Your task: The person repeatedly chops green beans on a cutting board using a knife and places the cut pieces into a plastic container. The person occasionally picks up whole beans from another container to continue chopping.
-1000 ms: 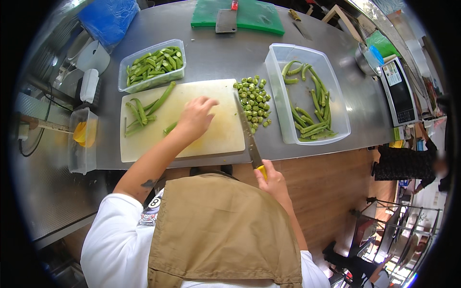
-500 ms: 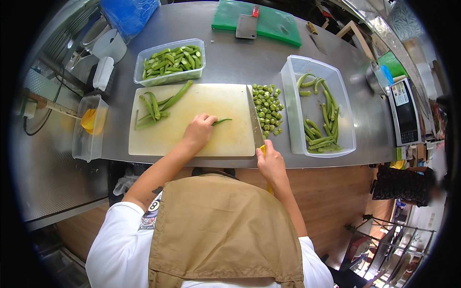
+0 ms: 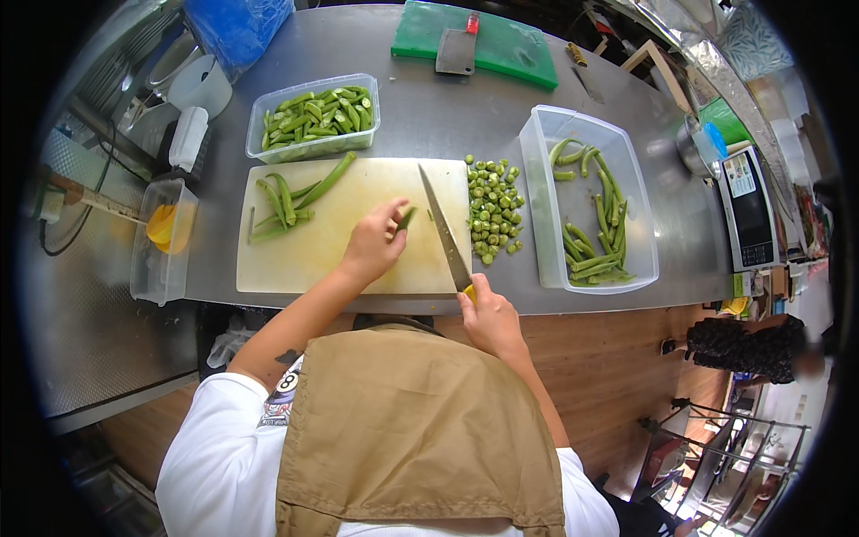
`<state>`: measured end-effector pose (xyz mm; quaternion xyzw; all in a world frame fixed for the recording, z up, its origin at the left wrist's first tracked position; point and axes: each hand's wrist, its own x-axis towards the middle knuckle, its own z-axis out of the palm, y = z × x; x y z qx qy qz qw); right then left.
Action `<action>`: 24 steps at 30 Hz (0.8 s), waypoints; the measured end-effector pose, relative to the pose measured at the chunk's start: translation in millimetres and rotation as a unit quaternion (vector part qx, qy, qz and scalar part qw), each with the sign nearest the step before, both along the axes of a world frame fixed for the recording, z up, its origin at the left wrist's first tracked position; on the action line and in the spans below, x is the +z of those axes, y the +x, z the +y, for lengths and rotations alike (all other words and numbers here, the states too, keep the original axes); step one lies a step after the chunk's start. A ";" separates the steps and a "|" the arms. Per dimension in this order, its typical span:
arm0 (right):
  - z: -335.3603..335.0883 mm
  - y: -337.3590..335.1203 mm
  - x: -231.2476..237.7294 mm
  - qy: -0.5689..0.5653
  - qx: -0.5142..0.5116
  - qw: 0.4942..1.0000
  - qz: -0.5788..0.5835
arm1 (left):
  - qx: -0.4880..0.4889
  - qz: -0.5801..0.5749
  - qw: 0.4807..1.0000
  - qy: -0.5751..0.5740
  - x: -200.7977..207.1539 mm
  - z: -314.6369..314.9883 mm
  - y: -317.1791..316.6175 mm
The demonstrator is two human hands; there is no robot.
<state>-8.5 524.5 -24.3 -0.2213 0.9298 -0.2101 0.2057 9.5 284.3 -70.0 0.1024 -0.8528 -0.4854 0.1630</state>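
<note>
1. At the steel table, head view: a person in a tan apron works over a pale cutting board.
2. Left hand above the board's right half, fingers curled and closed on a green okra piece. Its lower end is hidden by the hand; whether it touches the board, I cannot tell.
3. Right hand at the board's near right corner, fingers wrapped together around the yellow handle of a long knife. Blade slants over the board, tip away from the person, apart from the okra piece. Small green sliver just beside the blade.
4. Whole okra pods in a loose bunch on the board's left side.
5. Beyond the board, a clear tub of cut okra. To the right, a heap of okra tops on the steel, then a larger clear tub holding more pods.
6. Far side: cleaver lying on a green board; small knife near it.
</note>
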 end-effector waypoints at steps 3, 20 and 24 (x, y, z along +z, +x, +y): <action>6.1 4.5 2.2 -0.050 -0.023 0.998 0.000 | 0.048 0.101 0.948 0.299 -6.1 -2.8 10.1; -34.4 2.0 -19.6 0.112 0.096 0.989 0.030 | 0.071 0.029 0.995 -0.068 -41.1 -9.6 34.4; -29.3 -0.9 -29.5 0.085 0.047 0.995 0.002 | 0.026 0.064 0.989 -0.132 -53.4 -19.9 40.9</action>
